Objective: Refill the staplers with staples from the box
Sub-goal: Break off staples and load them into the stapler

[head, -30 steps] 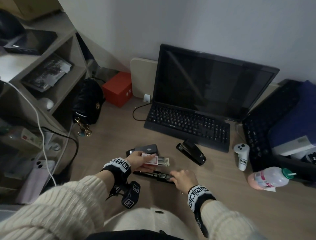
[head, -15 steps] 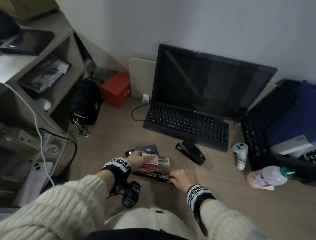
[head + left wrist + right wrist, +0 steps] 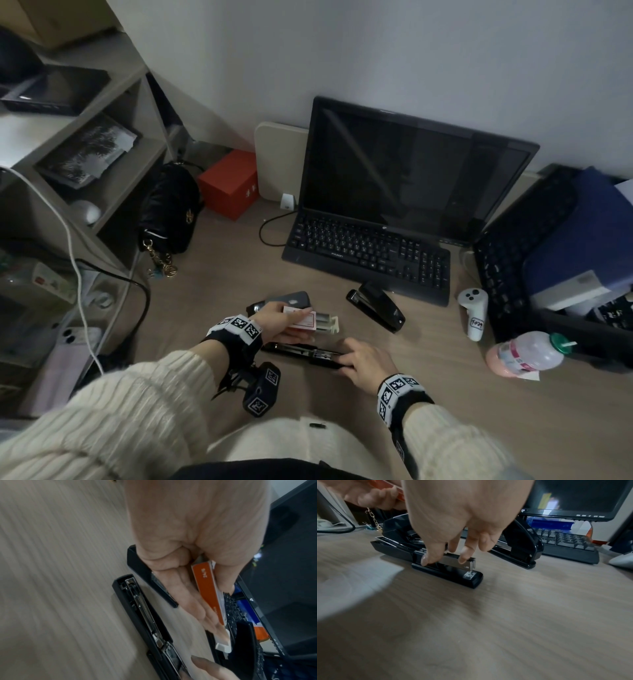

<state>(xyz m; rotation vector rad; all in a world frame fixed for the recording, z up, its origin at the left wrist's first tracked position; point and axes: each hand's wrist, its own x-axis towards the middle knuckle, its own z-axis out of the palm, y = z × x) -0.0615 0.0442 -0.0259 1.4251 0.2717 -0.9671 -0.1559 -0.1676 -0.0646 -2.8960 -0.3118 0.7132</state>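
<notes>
A black stapler [image 3: 301, 352] lies flipped open on the desk in front of me, its metal staple rail [image 3: 145, 609] bare. My right hand [image 3: 445, 558] pinches the rail's front end between thumb and fingers. Just above it my left hand [image 3: 306, 325] grips an orange and white staple box [image 3: 208, 588] between thumb and fingers. The box's white inner tray [image 3: 327, 323] is slid out to the right. A second black stapler [image 3: 375, 310] sits closed near the keyboard. A third [image 3: 397, 526] stands behind my left hand, partly hidden.
A black keyboard [image 3: 370, 253] and dark monitor [image 3: 411, 171] fill the back of the desk. A white controller [image 3: 474, 311], a pink bottle [image 3: 524, 353] and another keyboard [image 3: 513, 240] are on the right. A black bag [image 3: 168, 209], red box [image 3: 229, 183] and shelves stand left.
</notes>
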